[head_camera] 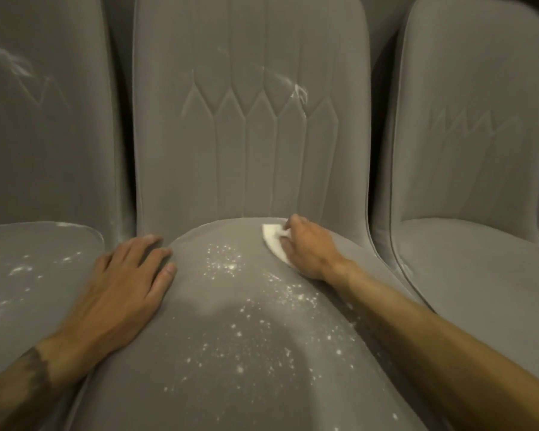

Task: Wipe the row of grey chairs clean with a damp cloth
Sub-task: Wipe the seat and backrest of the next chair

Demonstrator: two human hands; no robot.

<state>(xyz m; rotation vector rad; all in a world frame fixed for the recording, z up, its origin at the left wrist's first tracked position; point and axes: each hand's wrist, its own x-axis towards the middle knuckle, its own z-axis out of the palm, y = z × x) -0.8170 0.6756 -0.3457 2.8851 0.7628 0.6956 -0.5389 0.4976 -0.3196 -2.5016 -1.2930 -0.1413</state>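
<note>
Left grip [128, 284] flat, palm down, fingers spread; right grip [308, 248] forward on outstretched arm, fingers curled round cloth [273, 242].

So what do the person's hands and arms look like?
Both arms are bare, with no sleeves in view. The left hand and right hand wear no gloves, rings or watch that show. A dark tattoo sits just behind the left wrist.

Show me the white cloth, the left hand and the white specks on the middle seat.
white cloth [273, 243], head view, on its bare flat part.
left hand [128, 289], head view, on the back of the hand.
white specks [227, 264], head view, on the densest patch.
</note>
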